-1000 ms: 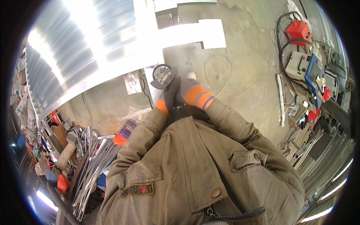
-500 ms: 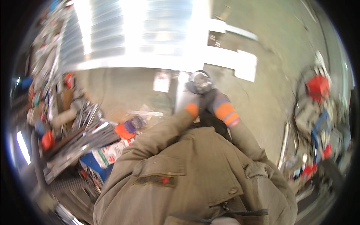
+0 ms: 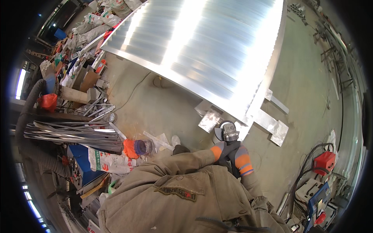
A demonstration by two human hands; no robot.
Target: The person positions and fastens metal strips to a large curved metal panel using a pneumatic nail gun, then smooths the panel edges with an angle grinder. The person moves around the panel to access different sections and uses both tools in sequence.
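Observation:
An angle grinder with a grey metal head and round guard is held out in front of my body. Both hands wear dark gloves with orange and grey cuffs. My left hand is closed round the grinder's body close behind its head. Just right of it, my right hand also grips the tool; its fingertips are partly hidden. Beyond the grinder lies the near corner of a large, ribbed, shiny metal panel. The grinder head is beside a bright flat metal strip at that corner; whether they touch I cannot tell.
Flat metal arms jut from under the panel's right side. To my left lie long metal bars, a clear jar and white sacks. A red box with black cables stands at the right. A cord crosses the floor.
My view has turned, so the panel now slants and sits farther right. The grinder and both hands appear lower and slightly to the right, still gripping. The picture is sharper.

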